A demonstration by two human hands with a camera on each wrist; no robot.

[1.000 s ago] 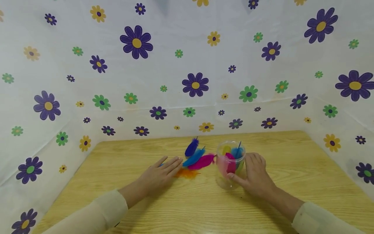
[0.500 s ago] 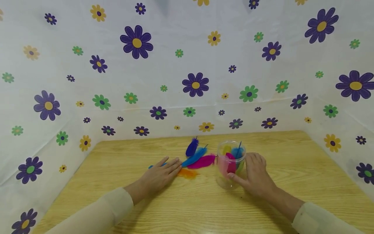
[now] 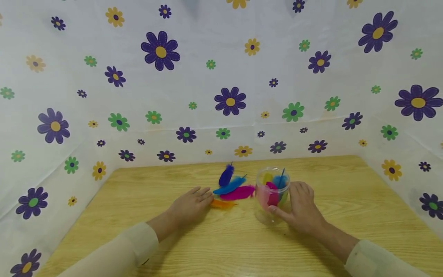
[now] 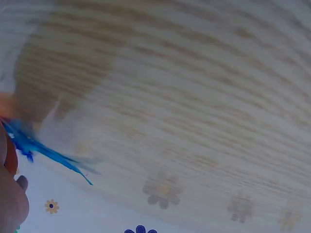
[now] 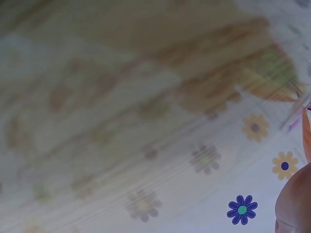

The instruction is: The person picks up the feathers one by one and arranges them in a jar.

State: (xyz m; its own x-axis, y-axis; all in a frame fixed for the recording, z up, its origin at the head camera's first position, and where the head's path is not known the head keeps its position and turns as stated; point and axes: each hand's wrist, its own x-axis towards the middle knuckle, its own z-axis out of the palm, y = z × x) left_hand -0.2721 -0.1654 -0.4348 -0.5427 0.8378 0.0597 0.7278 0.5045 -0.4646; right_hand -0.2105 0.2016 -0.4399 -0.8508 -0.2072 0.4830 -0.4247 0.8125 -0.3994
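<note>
On the wooden table, my right hand (image 3: pixel 302 209) grips a clear plastic jar (image 3: pixel 264 217), thumb in front and fingers round its far side. Inside are a magenta feather (image 3: pixel 272 194), a yellow one, a light blue one with its quill up, and some pale pink and green. My left hand (image 3: pixel 190 206) lies palm down, fingertips right at an orange feather (image 3: pixel 223 204). Past them lie a light blue feather (image 3: pixel 230 186), a magenta feather (image 3: pixel 238 193) and a dark blue feather (image 3: pixel 226 175). In the left wrist view, a blue feather (image 4: pixel 58 156) shows by the fingers; I cannot tell whether they pinch it.
A white cloth with printed flowers (image 3: pixel 230 102) stands as a wall behind the table (image 3: pixel 221 246) and along both sides. Its lower edge meets the table's back edge. The jar stands close to the magenta feather's quill end.
My left hand's fingers have drawn in slightly, and the blue that showed beside them is now hidden in the head view. The light blue and orange feathers have shifted a little. The right hand stays put.
</note>
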